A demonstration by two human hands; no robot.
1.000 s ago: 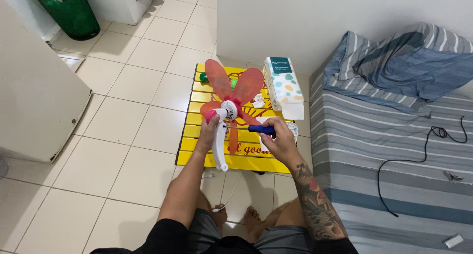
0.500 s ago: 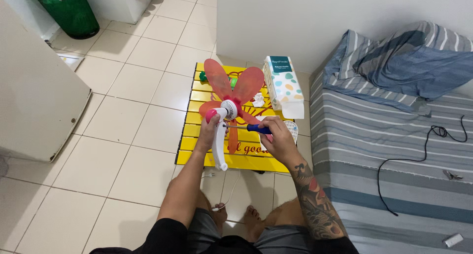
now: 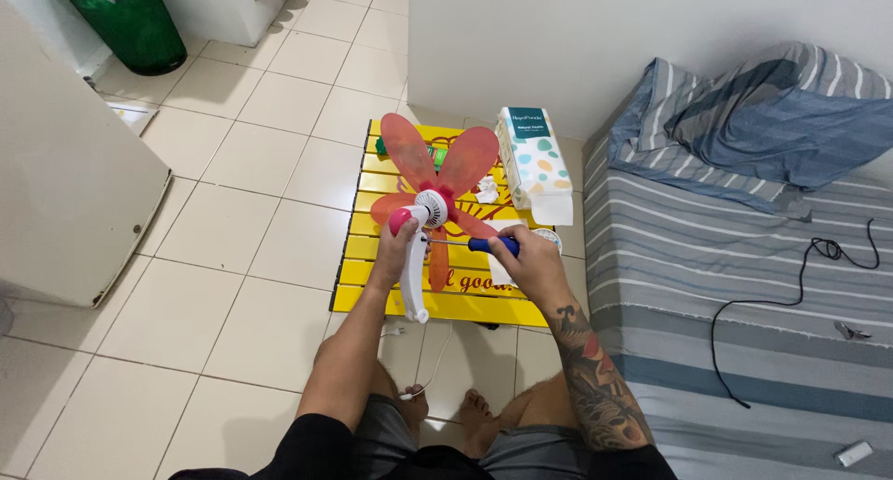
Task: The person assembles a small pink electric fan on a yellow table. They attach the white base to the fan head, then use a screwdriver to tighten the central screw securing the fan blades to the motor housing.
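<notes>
Gripping the fan (image 3: 420, 221) by its white neck, the left hand (image 3: 394, 249) is closed around it above the yellow table (image 3: 372, 275); the right hand (image 3: 532, 261) is closed on the screwdriver (image 3: 470, 244), whose shaft runs level leftward to the neck. A tissue pack (image 3: 535, 162) lies behind

tiled floor (image 3: 260, 117), white wall (image 3: 558, 33), striped mattress (image 3: 707, 285)
</notes>
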